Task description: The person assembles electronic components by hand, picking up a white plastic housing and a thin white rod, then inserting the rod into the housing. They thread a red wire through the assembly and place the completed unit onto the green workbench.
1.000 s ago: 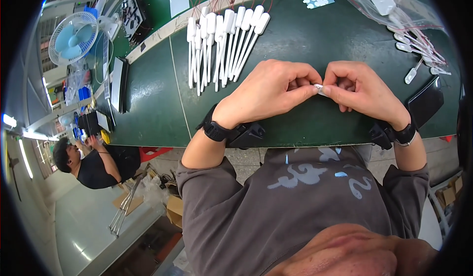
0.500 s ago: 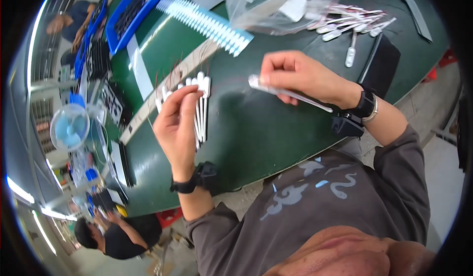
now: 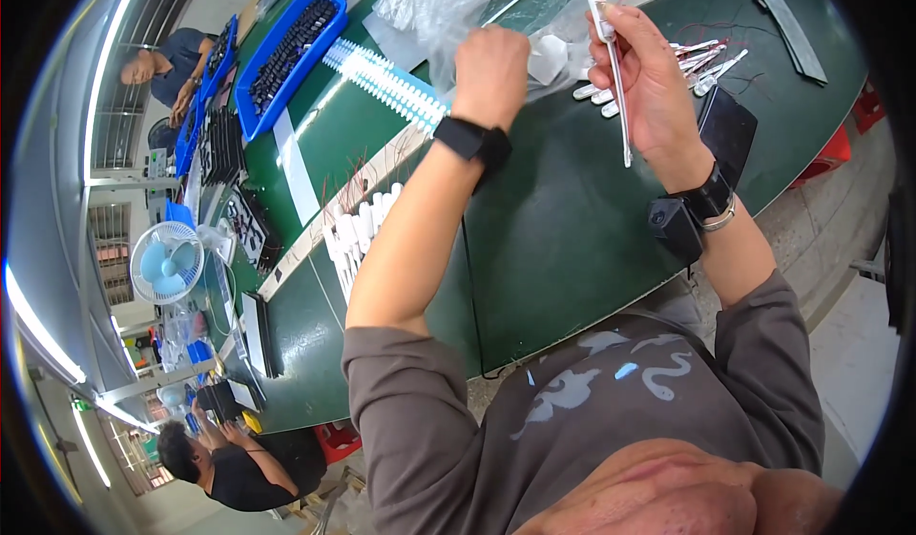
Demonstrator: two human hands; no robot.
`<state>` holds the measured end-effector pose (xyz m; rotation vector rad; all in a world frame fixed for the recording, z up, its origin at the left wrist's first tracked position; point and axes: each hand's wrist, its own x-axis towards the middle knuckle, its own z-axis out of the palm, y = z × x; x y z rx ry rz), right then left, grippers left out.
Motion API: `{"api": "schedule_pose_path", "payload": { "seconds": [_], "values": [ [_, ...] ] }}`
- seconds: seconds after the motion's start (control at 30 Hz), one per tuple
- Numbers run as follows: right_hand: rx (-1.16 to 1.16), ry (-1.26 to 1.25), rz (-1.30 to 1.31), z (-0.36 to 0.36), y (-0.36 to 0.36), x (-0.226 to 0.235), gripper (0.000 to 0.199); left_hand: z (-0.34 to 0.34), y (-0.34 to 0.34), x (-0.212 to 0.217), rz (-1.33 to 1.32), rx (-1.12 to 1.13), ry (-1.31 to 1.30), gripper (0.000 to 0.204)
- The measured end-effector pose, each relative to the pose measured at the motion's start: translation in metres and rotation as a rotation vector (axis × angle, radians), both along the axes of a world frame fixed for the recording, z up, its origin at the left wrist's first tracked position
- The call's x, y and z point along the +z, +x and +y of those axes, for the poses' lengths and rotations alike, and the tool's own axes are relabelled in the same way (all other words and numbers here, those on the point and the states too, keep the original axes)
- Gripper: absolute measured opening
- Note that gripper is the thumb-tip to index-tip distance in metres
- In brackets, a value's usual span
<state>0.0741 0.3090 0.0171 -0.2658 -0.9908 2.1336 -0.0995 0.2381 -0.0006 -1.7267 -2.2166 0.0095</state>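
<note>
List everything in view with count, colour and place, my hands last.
Held stick: one, white, in right hand
Loose sticks: several, white, upper right
Bunched sticks: several, white, centre left
Bag: one, clear, top centre
Sheet: one, blue and white, left of bag
Bin: one, blue, upper left
Fan: one, white and blue, left
Slab: one, black, right
Table: one, green, centre
Stools: at least two, red, beside table
Co-workers: two, dark tops, left
Clutter: uncountable, mixed, far left
Left hand: one, bare, top centre
Right hand: one, bare, upper right
</note>
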Motion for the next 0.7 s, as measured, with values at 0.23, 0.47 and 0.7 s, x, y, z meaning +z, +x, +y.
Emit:
{"api": "schedule_pose_path", "payload": {
  "seconds": [0.23,0.47,0.7],
  "values": [
    [0.025,-0.05,0.048,0.005,-0.003,-0.003,0.019,0.033,-0.036,-0.021,0.236,0.091,-0.137,0.015],
    [0.041,-0.113,0.048,0.001,-0.005,-0.008,0.015,0.009,-0.017,-0.001,0.121,-0.08,0.086,0.01],
    [0.163,-0.078,-0.03,-0.011,-0.006,-0.02,0.013,-0.101,0.061,0.044,-0.222,-0.119,0.375,0.015]
  ]
}}
